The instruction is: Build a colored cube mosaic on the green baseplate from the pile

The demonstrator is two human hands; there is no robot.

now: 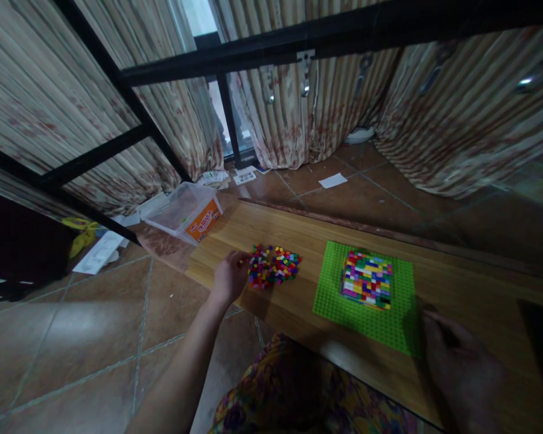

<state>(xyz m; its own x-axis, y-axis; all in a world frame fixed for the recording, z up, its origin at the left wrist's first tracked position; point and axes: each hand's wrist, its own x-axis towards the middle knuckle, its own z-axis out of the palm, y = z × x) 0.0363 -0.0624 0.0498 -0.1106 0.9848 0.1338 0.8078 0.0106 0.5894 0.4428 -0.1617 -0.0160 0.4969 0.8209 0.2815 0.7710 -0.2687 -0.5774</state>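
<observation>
A loose pile of small multicoloured toy bricks [280,265] lies on the wooden bench. My left hand [230,277] is at the pile's left edge, its fingers curled together; anything between the fingertips is too small to make out. Farther right is a green studded baseplate [324,289] bearing a rectangular block of tightly set coloured bricks [367,278]. Beside the baseplate's right edge is my right hand [461,355], in shadow and a little blurred. Its thumb and fingers are drawn in, and whatever they may hold is hidden.
A clear plastic box [181,208] with an orange label stands past the bench's left end. Black metal bars [253,57] cross above, before striped curtains [335,114]. A dark flat object [540,337] is at the far right. Papers [333,180] lie on the tiled floor.
</observation>
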